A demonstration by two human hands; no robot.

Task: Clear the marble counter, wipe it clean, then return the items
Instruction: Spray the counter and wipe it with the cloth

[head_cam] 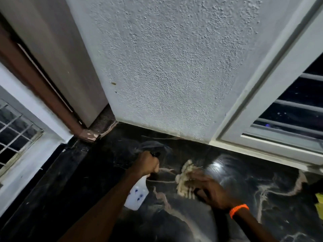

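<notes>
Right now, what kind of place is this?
Probably a corner inside a house, maybe a kitchen. There is a dark marble counter against a rough painted wall, a barred window beside it, and a spray bottle and cloth for cleaning.

Readable text: none anywhere in view.
Spray bottle [137, 194]: blue marks on its white body, too blurred to tell whether they are letters or a pattern.
Orange wristband [238, 210]: plain, with no lettering that can be made out.
</notes>
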